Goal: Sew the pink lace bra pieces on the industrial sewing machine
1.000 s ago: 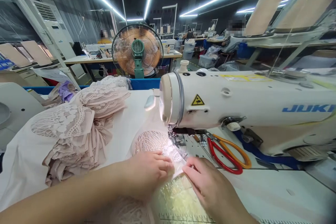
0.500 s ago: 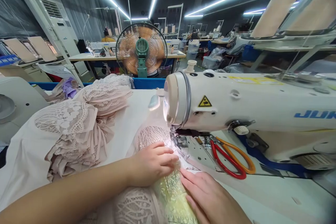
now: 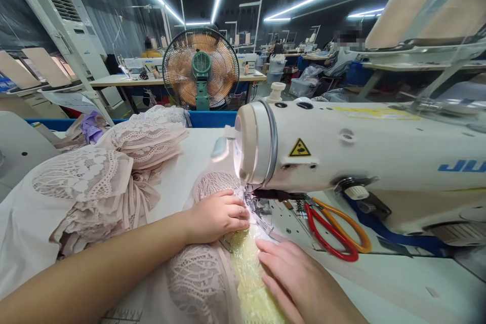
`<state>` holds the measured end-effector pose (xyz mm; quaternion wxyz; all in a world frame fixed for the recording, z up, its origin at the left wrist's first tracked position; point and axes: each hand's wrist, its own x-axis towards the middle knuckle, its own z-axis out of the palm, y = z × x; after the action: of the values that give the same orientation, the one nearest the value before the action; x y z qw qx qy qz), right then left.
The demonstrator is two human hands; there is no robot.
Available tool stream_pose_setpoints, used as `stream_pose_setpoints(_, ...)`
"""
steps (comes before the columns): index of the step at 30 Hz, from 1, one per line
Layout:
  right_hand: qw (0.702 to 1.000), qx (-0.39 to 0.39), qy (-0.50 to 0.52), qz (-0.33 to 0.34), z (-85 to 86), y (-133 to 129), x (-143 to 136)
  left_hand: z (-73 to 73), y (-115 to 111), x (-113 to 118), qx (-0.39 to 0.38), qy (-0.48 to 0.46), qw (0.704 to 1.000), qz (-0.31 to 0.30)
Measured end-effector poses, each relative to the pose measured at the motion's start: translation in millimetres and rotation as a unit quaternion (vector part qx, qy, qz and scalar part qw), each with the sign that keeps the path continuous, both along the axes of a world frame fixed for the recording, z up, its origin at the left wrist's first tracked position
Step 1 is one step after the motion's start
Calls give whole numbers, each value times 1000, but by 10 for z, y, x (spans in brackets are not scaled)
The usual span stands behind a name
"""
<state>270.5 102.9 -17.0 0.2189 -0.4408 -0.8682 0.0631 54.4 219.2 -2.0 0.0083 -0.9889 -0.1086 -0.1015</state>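
Table: white sewing table (image 3: 379,283), filling the lower frame
Machine: white sewing machine (image 3: 360,157), centre to right
Scissors: red and orange scissors (image 3: 334,230), flat under the machine arm, centre right
Lace stack: pink lace pieces (image 3: 110,177), piled at centre left
Lace piece: pink and yellow lace (image 3: 228,283), lower centre

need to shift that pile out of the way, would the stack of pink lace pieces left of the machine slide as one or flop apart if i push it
The stack of pink lace pieces would probably flop apart: its layers lie unevenly, and loose strips hang off the edge. It looks light, being thin openwork lace. On the smooth white table the bottom layers may slide while the top ones slump.
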Motion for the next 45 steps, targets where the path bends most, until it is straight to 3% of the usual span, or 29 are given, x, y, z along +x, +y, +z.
stream_pose_setpoints(14, 1000, -22, 8, -11, -16, 3, 17, 26, 262, -8, -19, 37, 997, 63)
stream_pose_setpoints(20, 1000, 13, -8, -5, -24, -46, 26, 57, 319, -8, 0, 42, 995, 91)
stream_pose_setpoints(25, 1000, 4, -1, -12, -45, -74, 28, 234, 178, -30, -1, -24, 994, 109)
stream_pose_setpoints(28, 1000, 15, 2, -18, -54, -98, 16, 407, -4, -44, -98, -43, 994, 39)
stream_pose_setpoints(31, 998, 27, 34, -41, -85, -152, -35, 508, -158, -38, -179, 72, 981, -11)
stream_pose_setpoints(34, 991, 16, 105, -88, -168, -249, -165, 511, -210, -18, -287, 76, 953, 65)
stream_pose_setpoints(37, 971, -46, 209, -106, -249, -350, -366, 453, -172, 10, -457, -75, 874, 147)
stream_pose_setpoints(39, 959, -95, 256, -81, -252, -376, -490, 390, -133, 34, -490, -145, 838, 191)
stream_pose_setpoints(41, 952, -134, 268, -59, -198, -352, -561, 319, -112, 61, -428, -147, 855, 253)
stream_pose_setpoints(43, 950, -164, 256, -68, -107, -288, -566, 255, -127, 85, -284, -78, 896, 331)
stream_pose_setpoints(45, 949, -190, 226, -112, -16, -214, -525, 204, -181, 103, -152, -3, 911, 384)
